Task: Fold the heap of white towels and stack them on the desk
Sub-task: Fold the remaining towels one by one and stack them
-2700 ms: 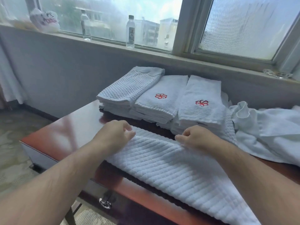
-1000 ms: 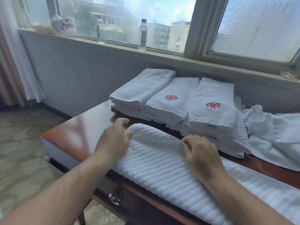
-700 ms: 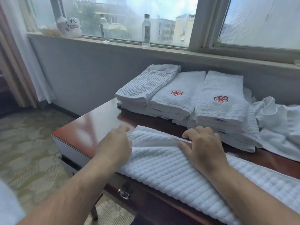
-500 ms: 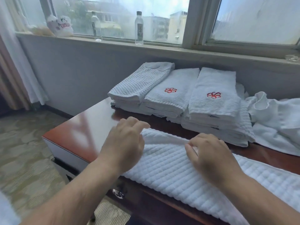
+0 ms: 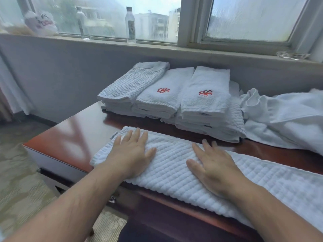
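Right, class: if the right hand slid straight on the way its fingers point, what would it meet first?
Probably the front of the nearest stack of folded towels, once the right hand has crossed the flat towel and a strip of bare desk. Depth is unclear.

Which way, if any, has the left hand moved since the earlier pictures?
Yes. Judged against the folded stacks, the left hand has come slightly toward the person, from pinching the ribbed towel's far edge to lying flat on it.

Windowsill [image 5: 174,48]: 2 clear bottles [image 5: 130,25], white printed bag [image 5: 42,23] left, glass dish [image 5: 292,55] right. Curtain [image 5: 10,88] far left.
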### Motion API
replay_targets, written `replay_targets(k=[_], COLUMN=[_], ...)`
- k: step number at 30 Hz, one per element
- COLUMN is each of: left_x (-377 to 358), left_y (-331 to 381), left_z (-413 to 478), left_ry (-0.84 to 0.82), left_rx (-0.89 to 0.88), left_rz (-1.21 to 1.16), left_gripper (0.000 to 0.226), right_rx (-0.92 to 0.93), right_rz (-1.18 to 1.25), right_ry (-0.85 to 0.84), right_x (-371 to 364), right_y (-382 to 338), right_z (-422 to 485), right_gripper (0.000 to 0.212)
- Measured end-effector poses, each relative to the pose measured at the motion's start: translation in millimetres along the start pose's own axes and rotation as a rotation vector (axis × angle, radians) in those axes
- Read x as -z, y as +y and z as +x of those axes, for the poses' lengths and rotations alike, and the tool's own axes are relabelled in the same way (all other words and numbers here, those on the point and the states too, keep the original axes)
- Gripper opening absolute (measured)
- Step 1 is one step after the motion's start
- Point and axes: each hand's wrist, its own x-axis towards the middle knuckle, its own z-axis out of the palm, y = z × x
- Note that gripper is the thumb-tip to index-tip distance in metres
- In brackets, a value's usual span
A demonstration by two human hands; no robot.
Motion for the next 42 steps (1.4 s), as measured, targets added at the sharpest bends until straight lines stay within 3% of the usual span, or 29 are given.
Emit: replay_targets(k=[4,13,23,26,29,37,42], left_x=[-3.0,-17.8,-36.8,-33.0,-31.3,-50.5,-62.0], left_y=[38.7,177.0,201.4,213.5,240.3,303.7,308.2], left_z=[-20.8,-23.0,-13.5,-22.3,-34.9,-47.7,-39.8], left_ry=[0.063,-0.049,-0.03,0.016,0.052,0.009,-0.01], left_rx=[-0.12,-0.405,-0.494,-0.488,-0.601,-0.801,-0.813], left_rz=[-0.071,-0.09,-0.063,-0.094,-0.176,-0.132,-0.099], left_gripper=[0.063,0.077,0.073,0.062,0.06,0.07,0.071], right_rx=[-0.097,-0.657,-0.601,-0.594,-0.67,-0.927,-0.924], right_rz=[0.015,-0.102,-0.049,-0.043,-0.066,-0.074,0.024], right_ry=[0.087,0.132,0.098,0.133,0.211,0.107,0.158], right_x=[10.3,30.8,34.0,35.4,38.4,54.9,60.8], right_y=[20.0,125.1,191.5,190.0,189.9,246.8,289.5], right_z=[-30.3,-112.6,-134.7,-136.3,-145.5,-187.8,-207.3], right_gripper=[0.081,0.096,0.085,0.082,0.082,0.086,0.078])
